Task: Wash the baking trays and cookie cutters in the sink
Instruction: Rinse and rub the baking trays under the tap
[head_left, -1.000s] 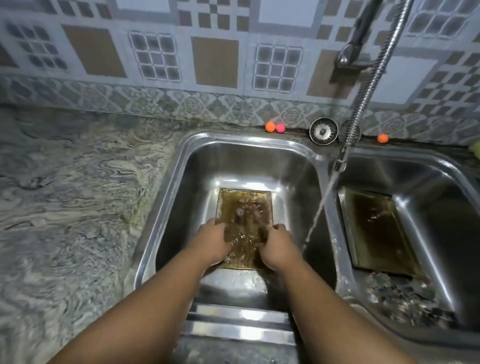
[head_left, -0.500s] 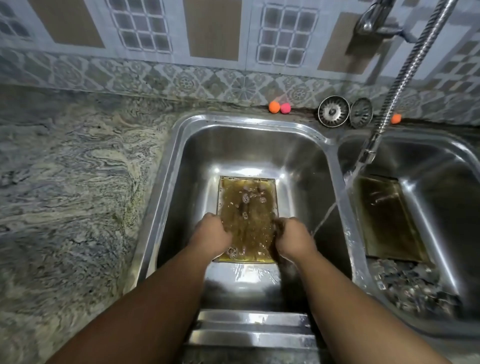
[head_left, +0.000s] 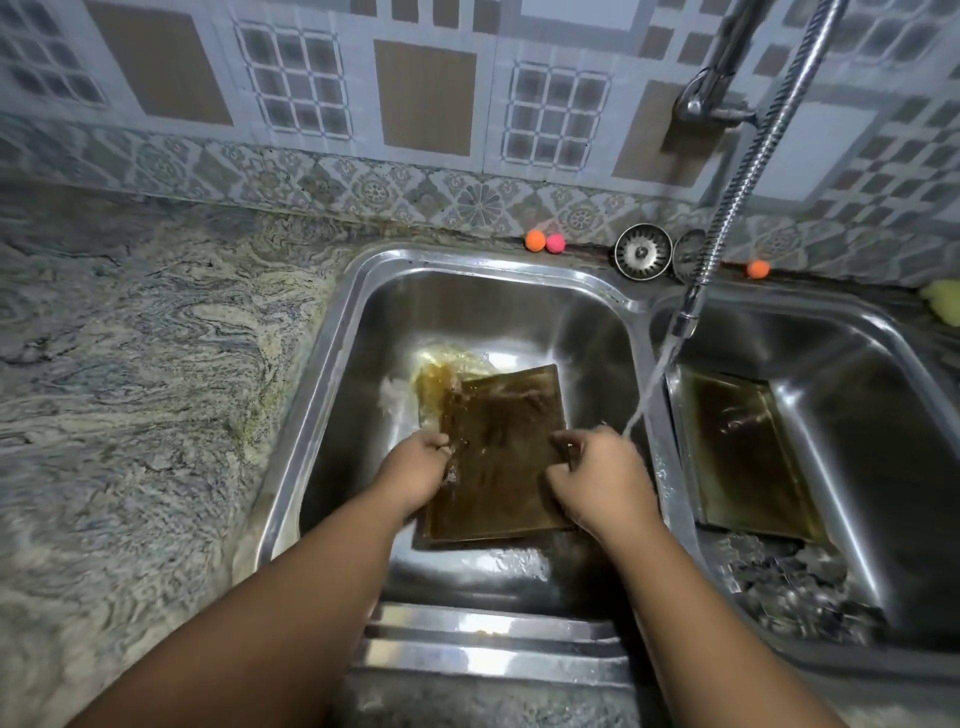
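First tray (head_left: 498, 467): we see a flat rectangular tray, stained brown, in the left basin (head_left: 332, 374); it is tilted, and brown water runs off its far left corner; left hand (head_left: 415, 473) and right hand (head_left: 597, 478) grip its long sides.
Second tray (head_left: 743, 457): same kind, brownish, lying in the right basin (head_left: 883, 415) near the dividing wall.
Cookie cutters (head_left: 789, 592): we see a heap of small metal pieces just beside the second tray's near end; their shapes are too blurred to tell.

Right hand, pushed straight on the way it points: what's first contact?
The right hand grips the baking tray, so that comes first. Beyond it, probably the left basin's far wall; depth is unclear.
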